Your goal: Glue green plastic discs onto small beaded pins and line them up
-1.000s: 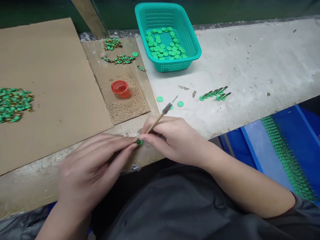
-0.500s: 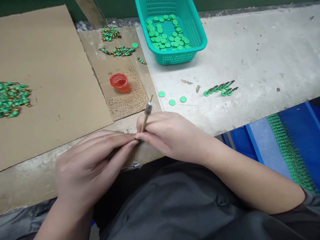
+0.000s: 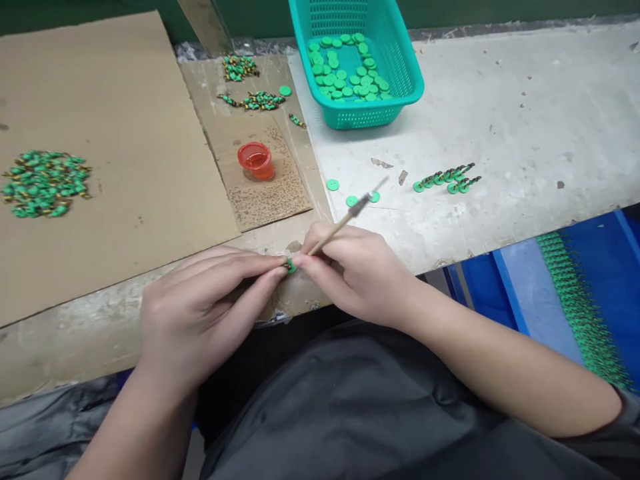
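Observation:
Between my two hands, just over the table's front edge, is a small round green disc [image 3: 292,267] with a dark bit at its left side. My left hand [image 3: 210,300] is closed, thumb and index finger pinching at that left side; its fingertips partly hide the piece. Closed too, my right hand [image 3: 355,273] holds a thin wooden-handled tool [image 3: 331,237] with a grey collar and a fine tip, slanting up to the right. My right thumb and fingertip meet the disc's right edge.
A teal basket [image 3: 367,119] holds many green discs. Loose discs [image 3: 333,185] and a row of discs with dark-tipped pieces [image 3: 443,178] lie on the white surface. A red cup [image 3: 257,161] of liquid stands left of them. Green-and-yellow pieces [image 3: 47,183] are heaped on cardboard [image 3: 150,200].
The tool in my right hand has tipped from nearly upright to slanting right. My hands have shifted slightly right in the view, and more of the green disc shows.

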`<state>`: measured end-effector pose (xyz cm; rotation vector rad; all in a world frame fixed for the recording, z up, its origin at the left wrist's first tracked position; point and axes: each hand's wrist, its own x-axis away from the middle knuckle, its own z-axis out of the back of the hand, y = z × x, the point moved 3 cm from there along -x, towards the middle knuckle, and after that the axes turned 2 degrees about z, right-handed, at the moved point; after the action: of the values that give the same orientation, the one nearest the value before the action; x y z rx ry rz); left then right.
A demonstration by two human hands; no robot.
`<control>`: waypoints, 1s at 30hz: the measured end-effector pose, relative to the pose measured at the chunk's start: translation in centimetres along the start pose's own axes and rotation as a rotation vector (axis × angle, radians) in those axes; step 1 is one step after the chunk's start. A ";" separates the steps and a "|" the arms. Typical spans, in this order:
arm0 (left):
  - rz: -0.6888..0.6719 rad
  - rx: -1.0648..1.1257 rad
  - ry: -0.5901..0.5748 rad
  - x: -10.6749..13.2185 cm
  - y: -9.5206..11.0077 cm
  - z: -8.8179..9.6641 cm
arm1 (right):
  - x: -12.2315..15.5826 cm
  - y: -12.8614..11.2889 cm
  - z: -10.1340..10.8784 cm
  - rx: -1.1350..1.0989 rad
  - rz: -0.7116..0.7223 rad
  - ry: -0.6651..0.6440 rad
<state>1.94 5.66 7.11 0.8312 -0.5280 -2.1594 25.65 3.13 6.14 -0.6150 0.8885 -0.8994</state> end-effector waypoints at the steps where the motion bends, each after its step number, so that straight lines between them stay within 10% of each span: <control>1: 0.000 -0.002 0.002 0.0 0.0 0.0 | 0.3 -0.1 0.0 0.002 0.011 0.005; 21: -0.099 0.003 0.034 -0.1 0.0 -0.1 | 0.2 -0.7 -1.3 0.118 0.055 -0.092; 30: -0.005 0.047 0.018 -0.2 -0.2 -0.1 | 0.8 -0.7 -0.1 -0.044 -0.128 0.145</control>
<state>2.00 5.95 7.04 0.8774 -0.5704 -2.1495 25.52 2.11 6.27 -0.6569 1.0097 -1.0516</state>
